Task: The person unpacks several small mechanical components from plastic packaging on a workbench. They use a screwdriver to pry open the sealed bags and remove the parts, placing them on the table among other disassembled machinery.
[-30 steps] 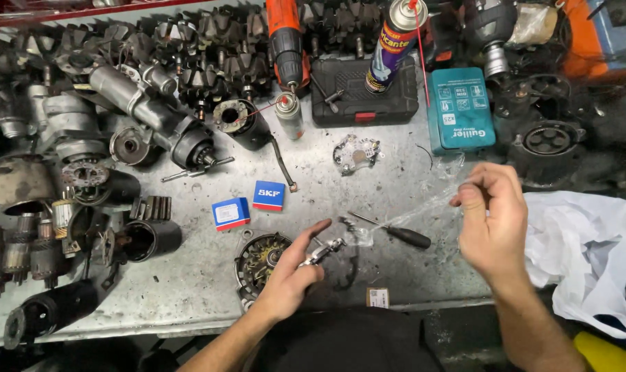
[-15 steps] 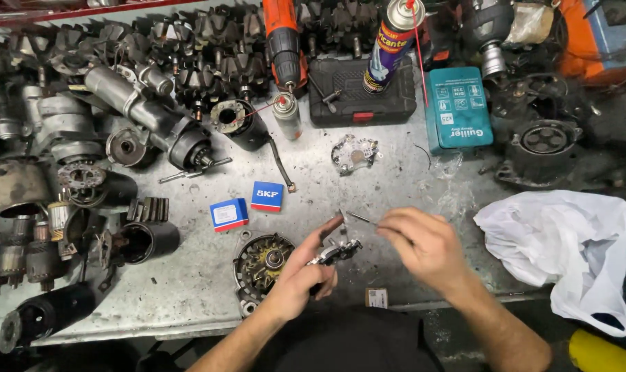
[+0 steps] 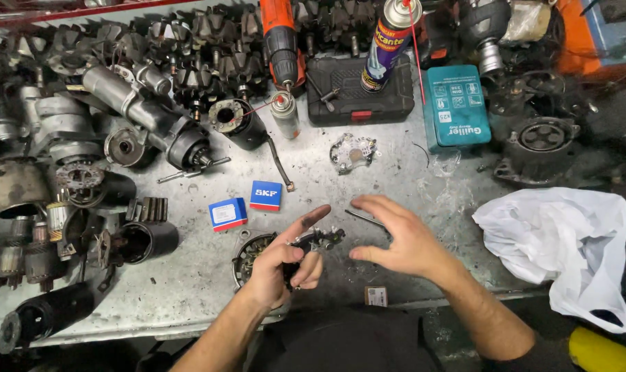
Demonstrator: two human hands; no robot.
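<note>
The fingers of the left hand point(image 3: 278, 265) curl round a small dark metal part point(image 3: 317, 240), thumb and bent fingers pinching its near end while the forefinger stretches straight out above it. The part sticks out to the right of the fist, just above the bench point(image 3: 189, 289), and its far end shows a few bright studs. The right hand point(image 3: 395, 238) hovers just beside that end with its fingers spread and slightly arched, gripping nothing; its thumb points toward the part without clearly touching it.

Under the left hand lies a round alternator housing point(image 3: 247, 255) with copper windings, partly hidden by the knuckles. Behind the right hand's fingers a thin screwdriver shaft point(image 3: 364, 219) lies on the metal. Two small blue, red and white boxes point(image 3: 247, 205) sit just beyond the left hand. Further back lie a rectifier plate point(image 3: 353, 151), a black tool case point(image 3: 361, 100), a teal box point(image 3: 456, 107), an orange drill point(image 3: 280, 38) and a spray can point(image 3: 388, 45) with a red straw.

The left side of the bench is crowded with starter motors point(image 3: 147, 120), rotors and dark housings. A crumpled white plastic bag point(image 3: 568, 241) lies to the right, well apart from the hands. A small brown label point(image 3: 375, 296) rests near the bench's front edge, between the forearms.
</note>
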